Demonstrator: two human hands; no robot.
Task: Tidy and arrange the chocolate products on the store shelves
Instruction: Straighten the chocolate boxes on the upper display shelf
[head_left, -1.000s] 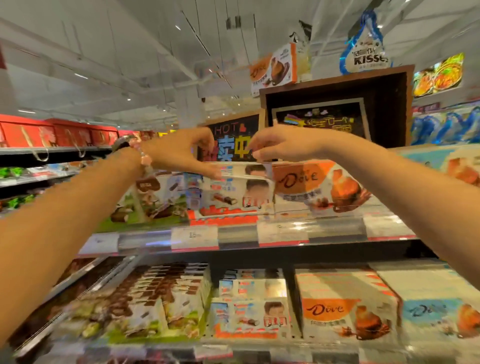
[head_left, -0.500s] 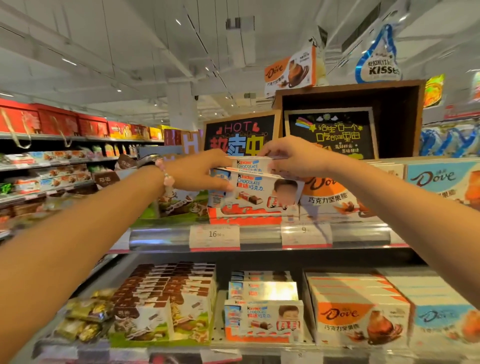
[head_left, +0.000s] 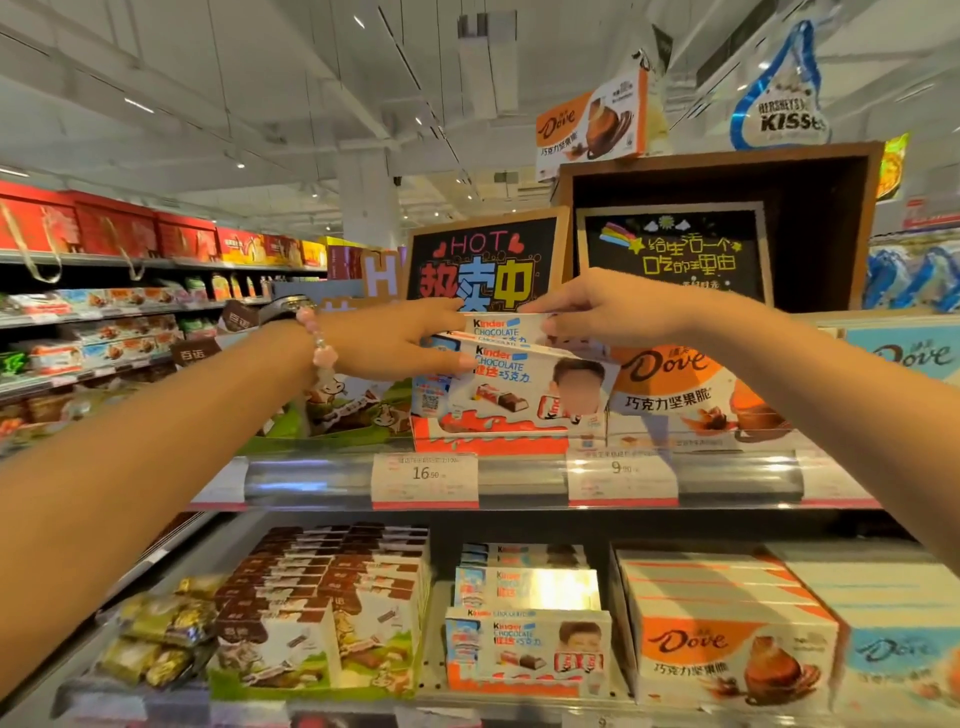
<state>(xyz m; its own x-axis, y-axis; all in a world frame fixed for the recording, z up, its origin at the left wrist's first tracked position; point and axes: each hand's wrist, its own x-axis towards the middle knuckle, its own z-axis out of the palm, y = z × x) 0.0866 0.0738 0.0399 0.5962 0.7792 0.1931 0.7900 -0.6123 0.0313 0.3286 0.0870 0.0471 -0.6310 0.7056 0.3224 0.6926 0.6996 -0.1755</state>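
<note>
Hands meet at a Kinder Chocolate box (head_left: 501, 328) on the upper shelf (head_left: 519, 480), one of two Kinder boxes visible at that level; the held box sits on top of the front-facing box (head_left: 519, 387), which stands in an orange display tray (head_left: 488, 441). Two price tags hang on the shelf rail: one reading 16 (head_left: 425, 475), one reading 9 (head_left: 622, 473). At 3 o'clock of the Kinder stack stands an orange Dove box (head_left: 685, 395); at 9 o'clock, a green-and-brown carton (head_left: 358, 405). Two chalkboard signs (head_left: 483, 260) rise behind at 12 o'clock. On the lower shelf at 6 o'clock lie further Kinder boxes (head_left: 527, 647), flanked by Dove cartons (head_left: 727, 649) and brown-topped boxes (head_left: 322, 597); their number cannot be told. The left hand (head_left: 395, 340), a beaded bracelet (head_left: 319, 343) at its wrist, grips the top box's left end, thumb under, fingers over. The right hand (head_left: 608, 312) pinches its right end with curled fingertips. Both forearms reach up and inward.
</note>
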